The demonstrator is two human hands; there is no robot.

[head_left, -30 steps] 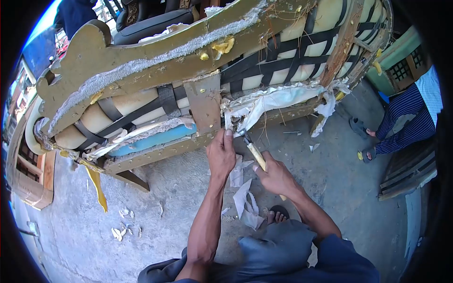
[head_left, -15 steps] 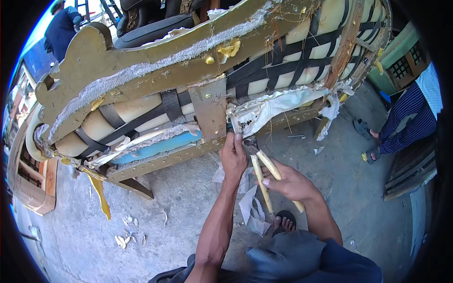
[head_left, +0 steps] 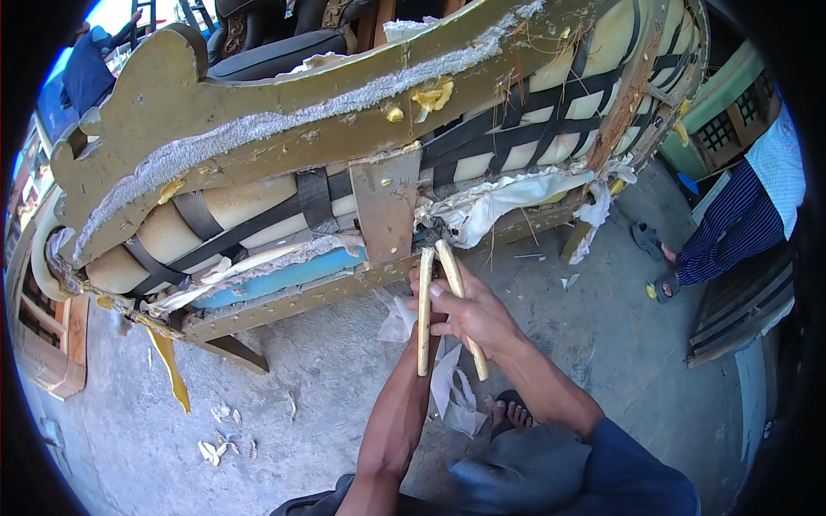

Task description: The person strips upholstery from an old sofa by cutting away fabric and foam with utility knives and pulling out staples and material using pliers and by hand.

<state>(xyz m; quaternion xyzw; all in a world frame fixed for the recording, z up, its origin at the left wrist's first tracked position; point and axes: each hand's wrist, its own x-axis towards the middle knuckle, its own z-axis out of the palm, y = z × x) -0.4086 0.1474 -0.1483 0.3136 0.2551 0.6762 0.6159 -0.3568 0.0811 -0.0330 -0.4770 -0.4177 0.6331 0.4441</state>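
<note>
Just right of the foot of the wooden panel (head_left: 385, 206), the pincers (head_left: 425, 327) sit by torn white cloth (head_left: 495, 203) — handles spread, the right hand (head_left: 482, 316) curled around one. Below the panel, the left hand (head_left: 415, 282) is mostly hidden — its grip I cannot tell.

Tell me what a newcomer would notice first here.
Probably the big gold-brown furniture frame stretching across the upper half, its black straps bared across pale padding. Next, the pale-handled pincers near the centre, held in the right hand by the frame's lower edge. Then the yellow strip dangling at lower left.
</note>
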